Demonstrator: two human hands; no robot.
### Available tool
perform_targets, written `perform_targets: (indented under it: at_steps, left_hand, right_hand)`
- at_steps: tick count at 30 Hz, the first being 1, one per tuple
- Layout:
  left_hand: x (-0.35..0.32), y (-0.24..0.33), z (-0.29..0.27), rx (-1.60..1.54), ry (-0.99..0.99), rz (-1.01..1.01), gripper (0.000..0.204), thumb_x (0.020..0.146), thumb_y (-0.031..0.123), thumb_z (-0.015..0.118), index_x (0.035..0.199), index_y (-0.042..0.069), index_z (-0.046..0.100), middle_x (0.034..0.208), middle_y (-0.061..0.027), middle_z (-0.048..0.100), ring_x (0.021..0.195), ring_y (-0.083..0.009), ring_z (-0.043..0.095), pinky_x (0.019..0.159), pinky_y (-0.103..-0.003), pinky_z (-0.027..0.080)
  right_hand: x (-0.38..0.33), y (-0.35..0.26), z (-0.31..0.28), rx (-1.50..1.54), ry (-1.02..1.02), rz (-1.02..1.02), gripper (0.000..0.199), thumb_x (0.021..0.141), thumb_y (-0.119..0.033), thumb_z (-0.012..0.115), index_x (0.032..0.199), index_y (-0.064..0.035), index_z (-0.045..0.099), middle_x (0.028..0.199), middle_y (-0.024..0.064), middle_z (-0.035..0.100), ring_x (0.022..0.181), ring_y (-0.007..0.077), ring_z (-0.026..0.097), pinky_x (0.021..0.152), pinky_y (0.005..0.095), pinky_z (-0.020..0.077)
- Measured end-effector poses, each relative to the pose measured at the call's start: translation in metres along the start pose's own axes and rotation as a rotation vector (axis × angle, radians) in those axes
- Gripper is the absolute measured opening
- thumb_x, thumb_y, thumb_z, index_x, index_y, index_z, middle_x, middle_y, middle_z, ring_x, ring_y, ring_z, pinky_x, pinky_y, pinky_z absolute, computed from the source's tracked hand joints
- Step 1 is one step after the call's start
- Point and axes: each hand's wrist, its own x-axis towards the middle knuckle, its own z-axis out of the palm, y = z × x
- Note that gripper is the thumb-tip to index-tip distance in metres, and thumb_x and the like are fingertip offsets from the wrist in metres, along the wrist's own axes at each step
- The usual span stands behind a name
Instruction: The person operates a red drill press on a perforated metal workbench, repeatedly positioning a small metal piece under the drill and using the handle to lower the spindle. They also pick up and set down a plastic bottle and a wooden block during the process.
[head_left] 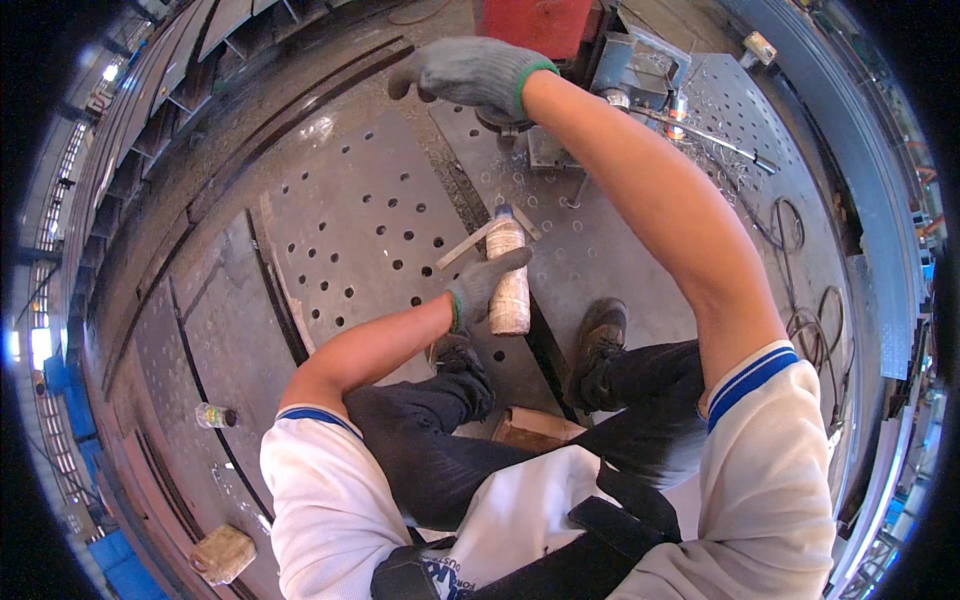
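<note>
Over perforated plate, left hand (gloved) grips wrapped cylinder.

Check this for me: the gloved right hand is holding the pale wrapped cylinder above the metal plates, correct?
Not quite: the head view shows the gloved left hand, not the right, holding the pale wrapped cylinder above the metal plates.

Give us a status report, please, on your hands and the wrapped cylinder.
Gloved left hand gripping the wrapped cylinder. Gloved right hand stretched out ahead, grip unclear. Flat metal strip near the cylinder's neck, possibly in the way.
</note>
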Motion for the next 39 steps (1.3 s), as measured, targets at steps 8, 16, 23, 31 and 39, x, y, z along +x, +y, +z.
perform_targets:
  at_steps: [8,16,23,31,39]
  left_hand:
    - [0.003,-0.004,0.002,-0.030,0.030,-0.032,0.048,0.086,0.043,0.082,0.107,0.005,0.061,0.085,-0.0083,0.066,0.067,-0.0226,0.070,0.060,-0.041,0.062]
    - [0.020,-0.018,-0.010,-0.064,0.016,-0.073,0.051,0.085,0.045,0.083,0.106,0.004,0.061,0.085,-0.0088,0.066,0.067,-0.0225,0.069,0.060,-0.041,0.062]
    - [0.015,-0.015,-0.005,-0.049,0.049,-0.062,0.052,0.085,0.044,0.083,0.106,0.002,0.061,0.087,-0.0096,0.066,0.067,-0.0232,0.069,0.060,-0.042,0.061]
    - [0.016,-0.017,-0.007,-0.083,0.043,-0.058,0.051,0.084,0.043,0.084,0.106,0.002,0.061,0.086,-0.0094,0.066,0.067,-0.0226,0.069,0.060,-0.041,0.061]
    - [0.026,-0.022,-0.013,-0.062,0.029,-0.087,0.052,0.085,0.047,0.083,0.105,0.003,0.062,0.086,-0.0092,0.067,0.066,-0.0216,0.069,0.060,-0.040,0.060]
  right_hand:
    - [0.000,-0.004,-0.001,0.146,-0.047,0.144,0.039,0.094,-0.014,0.049,0.127,-0.0196,0.070,0.125,0.0153,0.070,0.116,0.0341,0.066,0.099,0.0466,0.0513]
    - [0.001,-0.001,0.006,0.040,0.043,0.054,0.043,0.088,-0.007,0.054,0.126,-0.0191,0.070,0.117,0.0170,0.072,0.104,0.0368,0.070,0.090,0.0471,0.0570]
    - [0.002,0.012,0.014,-0.060,0.092,-0.062,0.046,0.086,-0.006,0.053,0.128,-0.0189,0.069,0.110,0.0181,0.072,0.097,0.0399,0.070,0.083,0.0499,0.0575]
    - [0.004,0.002,0.004,0.120,-0.003,0.042,0.040,0.091,-0.010,0.052,0.128,-0.0138,0.066,0.111,0.0171,0.072,0.105,0.0345,0.070,0.089,0.0456,0.0547]
    - [-0.017,-0.012,-0.032,0.225,-0.165,0.248,0.032,0.094,-0.013,0.059,0.125,-0.0095,0.066,0.091,0.0136,0.072,0.078,0.0280,0.069,0.070,0.0408,0.0562]
